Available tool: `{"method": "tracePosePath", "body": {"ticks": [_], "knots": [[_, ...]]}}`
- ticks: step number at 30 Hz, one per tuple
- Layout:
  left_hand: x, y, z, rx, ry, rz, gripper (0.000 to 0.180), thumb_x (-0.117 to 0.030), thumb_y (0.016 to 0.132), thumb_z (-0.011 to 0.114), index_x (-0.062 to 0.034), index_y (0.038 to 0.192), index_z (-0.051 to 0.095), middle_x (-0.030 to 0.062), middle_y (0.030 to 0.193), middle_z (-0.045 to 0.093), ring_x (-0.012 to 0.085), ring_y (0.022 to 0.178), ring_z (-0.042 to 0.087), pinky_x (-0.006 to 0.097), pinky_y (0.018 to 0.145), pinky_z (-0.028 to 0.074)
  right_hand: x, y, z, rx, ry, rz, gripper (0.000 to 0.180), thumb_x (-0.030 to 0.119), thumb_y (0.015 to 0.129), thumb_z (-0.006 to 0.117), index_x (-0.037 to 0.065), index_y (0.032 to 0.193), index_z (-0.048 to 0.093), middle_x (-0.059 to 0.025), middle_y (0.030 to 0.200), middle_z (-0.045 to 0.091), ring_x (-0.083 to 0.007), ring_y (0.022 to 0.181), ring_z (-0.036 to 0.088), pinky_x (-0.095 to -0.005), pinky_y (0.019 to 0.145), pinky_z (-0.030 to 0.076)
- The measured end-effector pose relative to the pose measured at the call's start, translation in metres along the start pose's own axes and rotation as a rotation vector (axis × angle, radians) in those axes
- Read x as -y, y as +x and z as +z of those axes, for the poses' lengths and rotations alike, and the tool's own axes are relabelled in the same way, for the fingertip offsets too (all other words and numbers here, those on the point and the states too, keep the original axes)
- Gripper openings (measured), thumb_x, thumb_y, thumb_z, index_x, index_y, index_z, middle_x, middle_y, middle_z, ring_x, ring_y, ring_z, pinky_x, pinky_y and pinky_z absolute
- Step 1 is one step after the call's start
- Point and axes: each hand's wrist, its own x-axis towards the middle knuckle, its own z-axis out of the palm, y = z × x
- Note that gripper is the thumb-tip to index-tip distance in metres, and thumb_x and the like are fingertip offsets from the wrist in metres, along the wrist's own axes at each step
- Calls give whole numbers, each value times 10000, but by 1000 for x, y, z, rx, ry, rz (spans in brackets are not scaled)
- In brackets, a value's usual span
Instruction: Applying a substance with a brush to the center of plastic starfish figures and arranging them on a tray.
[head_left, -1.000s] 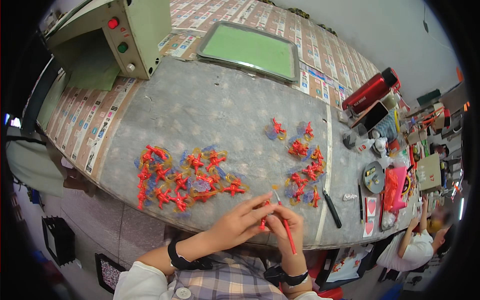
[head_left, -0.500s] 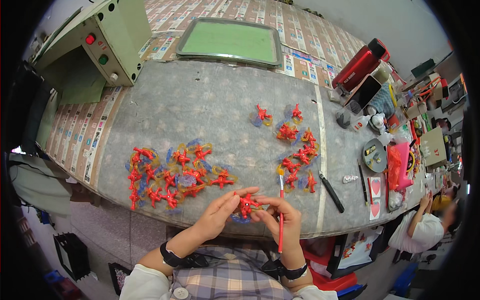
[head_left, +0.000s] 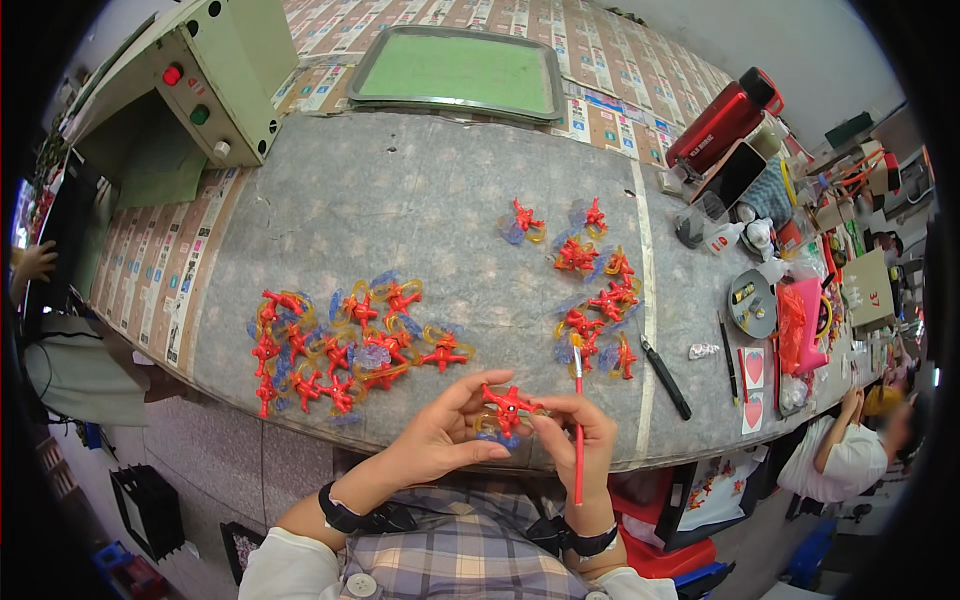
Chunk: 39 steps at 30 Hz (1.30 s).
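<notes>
Between my two hands, just over the near edge of the table, is a small red plastic figure [head_left: 508,404] with translucent yellow and blue parts hanging below it. My left hand [head_left: 440,430] curves round its left side, gripping it with fingers above and thumb below. My right hand [head_left: 585,435] pinches the figure's right side at the fingertips. A thin red-handled paintbrush [head_left: 578,395] is also held in my right hand, upright, its yellowish bristles pointing away from me. Similar figures lie in a large cluster [head_left: 340,355] to the left and a looser group [head_left: 605,300] to the right.
A green-lined metal tray [head_left: 455,75] lies at the back, beside a pale green box machine [head_left: 205,110] with buttons. Rightward are a black pen-like tool [head_left: 665,378], a grey dish [head_left: 751,305], a red flask [head_left: 725,122] and a phone [head_left: 736,174]. Another person [head_left: 845,440] sits far right.
The figure has turned and come up slightly between my hands. My left fingers have opened wider around it, and my right hand with the brush has shifted a little right.
</notes>
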Motion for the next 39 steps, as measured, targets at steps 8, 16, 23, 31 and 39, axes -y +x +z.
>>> {"method": "tracePosePath", "body": {"ticks": [8, 16, 23, 31, 39], "knots": [[-2, -2, -4, 30, -101, -36, 672, 90, 818, 587, -32, 1387, 250, 145, 1285, 460, 231, 1085, 573, 291, 904, 479, -1, -4, -8, 41, -57, 58, 181, -29, 781, 672, 9, 958, 662, 4, 722, 595, -32, 566, 496, -171, 527, 393], [-2, -4, -5, 37, -78, -25, 682, 62, 812, 614, -29, 1386, 257, 151, 1266, 481, 217, 1102, 560, 298, 914, 475, -1, -9, -9, 60, -6, 147, 194, -17, 783, 675, 4, 975, 655, -11, 745, 619, -47, 630, 545, -192, 578, 434], [-5, -9, -4, -11, 392, 90, 675, -61, 791, 700, -50, 1360, 337, 125, 1284, 498, 221, 1166, 520, 336, 950, 451, 2, -8, -8, 88, -37, 88, 170, -14, 789, 668, 0, 951, 619, -50, 794, 657, -92, 724, 628, -216, 652, 486], [0, -10, -3, 19, 487, 185, 586, -13, 770, 696, -74, 1275, 405, 164, 1281, 501, 257, 1189, 499, 381, 954, 457, -4, -9, -10, 71, -32, 60, 130, -25, 784, 664, -4, 910, 638, -51, 763, 654, -95, 690, 626, -208, 625, 482], [2, -10, -3, 39, 458, 196, 592, -1, 766, 696, -76, 1275, 402, 159, 1287, 495, 259, 1192, 495, 381, 961, 456, -4, -10, -11, 75, -46, 28, 107, -36, 793, 647, -18, 898, 642, -66, 760, 659, -102, 659, 631, -209, 577, 493]]}}
